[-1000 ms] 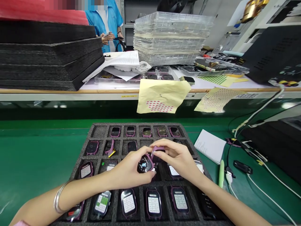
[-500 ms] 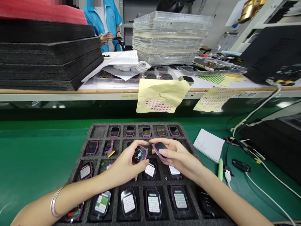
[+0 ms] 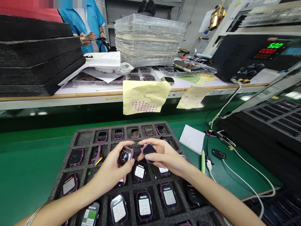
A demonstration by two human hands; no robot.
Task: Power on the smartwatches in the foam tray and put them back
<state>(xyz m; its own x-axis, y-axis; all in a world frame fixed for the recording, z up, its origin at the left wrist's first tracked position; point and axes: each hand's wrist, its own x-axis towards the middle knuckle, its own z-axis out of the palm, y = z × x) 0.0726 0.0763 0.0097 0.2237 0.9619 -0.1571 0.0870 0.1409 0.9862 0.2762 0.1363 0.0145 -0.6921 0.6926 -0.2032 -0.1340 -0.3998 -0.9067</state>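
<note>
My left hand [image 3: 117, 166] is closed on a purple-framed watch [image 3: 126, 155] whose round dial is lit. In my right hand [image 3: 164, 157] is another purple-framed watch [image 3: 149, 152] with a dark screen, pinched between thumb and fingers. Both watches are held close together, apart, above the black foam tray [image 3: 107, 185]. Many watches sit in its compartments; those in the back row have dark screens, while several nearer ones, such as one watch [image 3: 144, 204], show white grids. A yellow strip [image 3: 98, 160] sticks out by a tilted watch at the left.
White note paper [image 3: 192, 139], a green pen-like item [image 3: 203, 161] and cables lie right of the tray. Behind, a shelf [image 3: 98, 95] bears black foam blocks [image 3: 35, 59], clear trays [image 3: 149, 39] and a power supply [image 3: 249, 56]. Beyond it stands a person in blue [image 3: 88, 22].
The view has turned right, so the tray and both hands appear further left. The power supply's lit display and a rack at the right have come into view. Both hands keep their watches.
</note>
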